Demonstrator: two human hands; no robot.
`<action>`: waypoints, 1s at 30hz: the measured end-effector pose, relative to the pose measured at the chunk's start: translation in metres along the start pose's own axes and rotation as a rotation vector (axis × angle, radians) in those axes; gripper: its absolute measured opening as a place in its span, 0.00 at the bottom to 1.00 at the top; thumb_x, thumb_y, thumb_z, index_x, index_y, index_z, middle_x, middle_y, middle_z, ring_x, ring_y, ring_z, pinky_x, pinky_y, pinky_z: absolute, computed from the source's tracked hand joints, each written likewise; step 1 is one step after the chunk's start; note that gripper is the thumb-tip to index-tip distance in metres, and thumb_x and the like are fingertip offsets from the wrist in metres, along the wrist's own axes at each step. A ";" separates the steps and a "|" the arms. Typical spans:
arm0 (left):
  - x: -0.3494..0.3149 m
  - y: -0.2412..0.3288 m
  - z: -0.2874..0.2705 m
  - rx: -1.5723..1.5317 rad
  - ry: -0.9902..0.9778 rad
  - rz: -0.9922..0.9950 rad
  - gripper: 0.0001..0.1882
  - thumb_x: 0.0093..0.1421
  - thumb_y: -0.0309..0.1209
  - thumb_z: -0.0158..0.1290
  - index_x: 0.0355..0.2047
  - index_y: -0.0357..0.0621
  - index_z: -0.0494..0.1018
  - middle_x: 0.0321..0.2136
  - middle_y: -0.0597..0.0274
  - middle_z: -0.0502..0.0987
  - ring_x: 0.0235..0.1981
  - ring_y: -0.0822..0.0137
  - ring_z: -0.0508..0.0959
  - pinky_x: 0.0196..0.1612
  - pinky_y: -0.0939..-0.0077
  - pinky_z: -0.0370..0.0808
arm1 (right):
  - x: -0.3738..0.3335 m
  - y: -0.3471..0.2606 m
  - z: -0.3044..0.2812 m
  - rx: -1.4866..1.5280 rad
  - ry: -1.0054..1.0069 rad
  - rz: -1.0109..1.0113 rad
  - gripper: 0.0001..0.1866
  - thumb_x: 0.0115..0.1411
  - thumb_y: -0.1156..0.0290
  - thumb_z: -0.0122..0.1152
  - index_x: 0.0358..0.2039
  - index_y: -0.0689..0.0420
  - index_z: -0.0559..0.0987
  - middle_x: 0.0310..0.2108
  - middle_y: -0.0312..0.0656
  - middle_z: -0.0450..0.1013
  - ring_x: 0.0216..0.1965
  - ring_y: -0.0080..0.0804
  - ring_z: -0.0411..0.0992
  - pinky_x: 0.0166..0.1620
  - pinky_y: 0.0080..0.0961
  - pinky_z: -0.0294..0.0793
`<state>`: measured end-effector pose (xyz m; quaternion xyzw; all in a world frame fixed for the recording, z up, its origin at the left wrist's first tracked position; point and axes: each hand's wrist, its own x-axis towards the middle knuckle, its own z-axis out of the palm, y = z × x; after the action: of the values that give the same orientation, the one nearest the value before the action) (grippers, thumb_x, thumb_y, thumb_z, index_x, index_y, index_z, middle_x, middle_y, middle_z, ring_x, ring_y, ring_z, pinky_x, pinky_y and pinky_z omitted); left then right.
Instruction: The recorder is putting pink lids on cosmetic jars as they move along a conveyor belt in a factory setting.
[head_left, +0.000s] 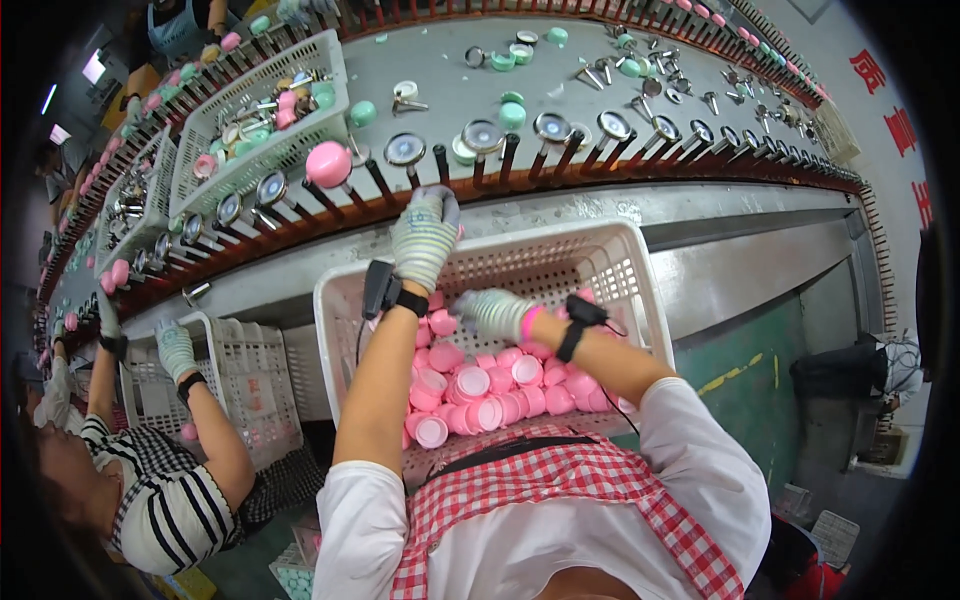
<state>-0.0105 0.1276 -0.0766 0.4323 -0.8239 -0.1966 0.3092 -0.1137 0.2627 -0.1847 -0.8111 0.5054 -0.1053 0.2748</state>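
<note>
My left hand [425, 235] is raised to the row of dark pegs [441, 163] along the counter [560, 215] edge, gloved fingers curled narrow, though I cannot tell whether they hold anything. My right hand [493, 312] reaches into the white basket [630, 270], fingers bunched over the pink caps [480, 395] heaped inside. A pink cap [328, 163] sits on a peg nearby.

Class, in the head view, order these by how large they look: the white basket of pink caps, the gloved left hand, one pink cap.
1. white basket
2. left hand, nearer the camera, so apparent size only
3. pink cap
</note>
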 end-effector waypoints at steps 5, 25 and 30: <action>-0.010 -0.010 -0.003 0.008 0.050 0.025 0.10 0.60 0.38 0.49 0.37 0.49 0.74 0.37 0.54 0.76 0.34 0.50 0.78 0.38 0.56 0.74 | 0.028 -0.021 0.063 -0.340 -0.113 -0.111 0.18 0.60 0.61 0.53 0.49 0.49 0.76 0.52 0.44 0.69 0.49 0.47 0.70 0.48 0.40 0.71; 0.008 0.012 -0.020 -0.041 -0.327 -0.149 0.39 0.58 0.40 0.52 0.67 0.47 0.50 0.50 0.43 0.72 0.45 0.48 0.77 0.49 0.56 0.73 | -0.079 0.035 -0.244 -0.056 1.286 0.321 0.26 0.58 0.61 0.61 0.54 0.59 0.71 0.47 0.51 0.71 0.45 0.43 0.73 0.48 0.34 0.73; -0.002 -0.007 -0.005 -0.018 -0.092 -0.065 0.23 0.58 0.39 0.52 0.53 0.45 0.68 0.38 0.51 0.79 0.38 0.52 0.79 0.43 0.60 0.75 | -0.086 0.104 -0.301 -0.460 0.827 0.606 0.29 0.56 0.55 0.62 0.57 0.49 0.69 0.51 0.51 0.69 0.49 0.53 0.71 0.50 0.44 0.70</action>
<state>-0.0022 0.1251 -0.0784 0.4465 -0.8210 -0.2336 0.2684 -0.3683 0.2010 0.0160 -0.5597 0.7916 -0.2179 -0.1123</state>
